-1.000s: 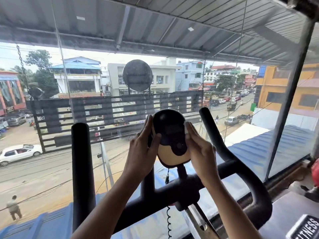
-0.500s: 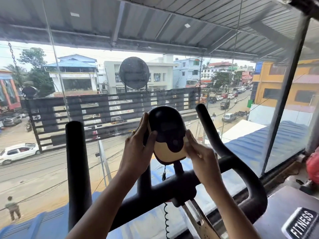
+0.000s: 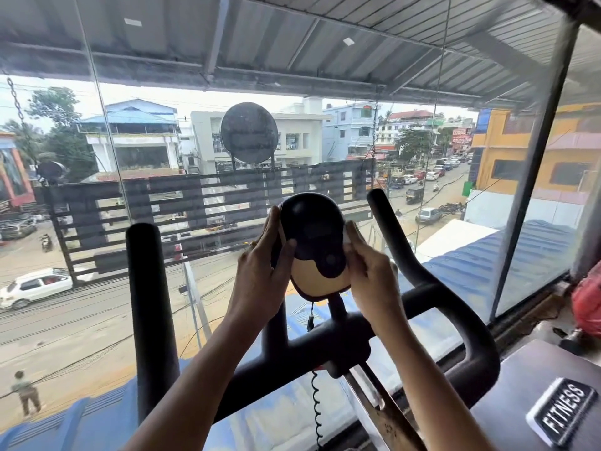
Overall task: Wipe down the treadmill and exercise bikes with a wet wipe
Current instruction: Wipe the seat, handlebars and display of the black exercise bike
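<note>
- Fingers of your left hand (image 3: 260, 271) wrap behind the console's (image 3: 313, 242) left edge, thumb on its face; those of your right hand (image 3: 370, 275) lie nearly straight against its right edge.
- One console, two hands, two black handlebar horns (image 3: 146, 288).
- Console: oval, black above, tan below, on a stem over the bike's crossbar (image 3: 292, 353).
- Both forearms reach up, palms facing inward.

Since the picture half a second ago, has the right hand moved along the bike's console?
Yes. The right hand has slid upward along the right edge of the console; its fingertips now lie nearer the console's top.
</note>
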